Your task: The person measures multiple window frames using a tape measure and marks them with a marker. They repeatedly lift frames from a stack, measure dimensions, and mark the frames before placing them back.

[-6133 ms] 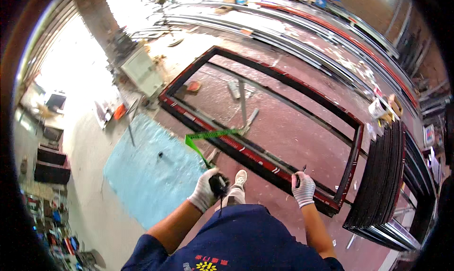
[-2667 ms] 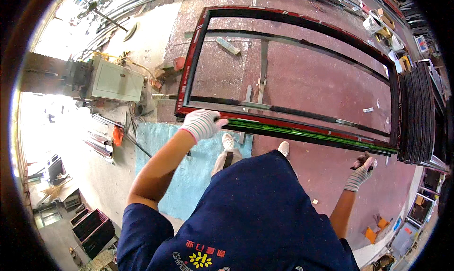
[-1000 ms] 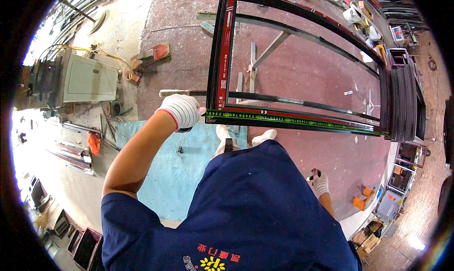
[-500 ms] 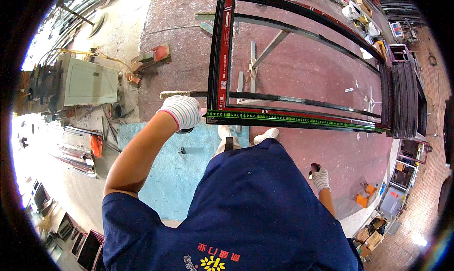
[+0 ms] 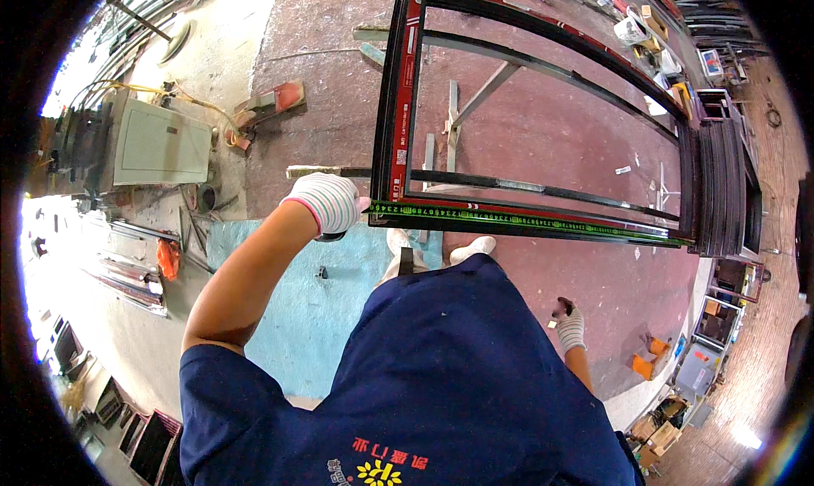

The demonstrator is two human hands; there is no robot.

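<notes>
The green tape measure [image 5: 526,222] lay stretched along the near edge of the dark frame [image 5: 404,96], its left end at the near left corner, gripped by the left hand [image 5: 326,203] just outside that corner. Room for moving opened along the near edge, where red floor [image 5: 526,287] and a blue patch [image 5: 284,329] spread; there the right hand [image 5: 569,323] hung well apart from the tape, its grip too small to tell.

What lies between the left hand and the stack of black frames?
In the head view, a rectangular frame with green measuring tape along its near side.
</notes>
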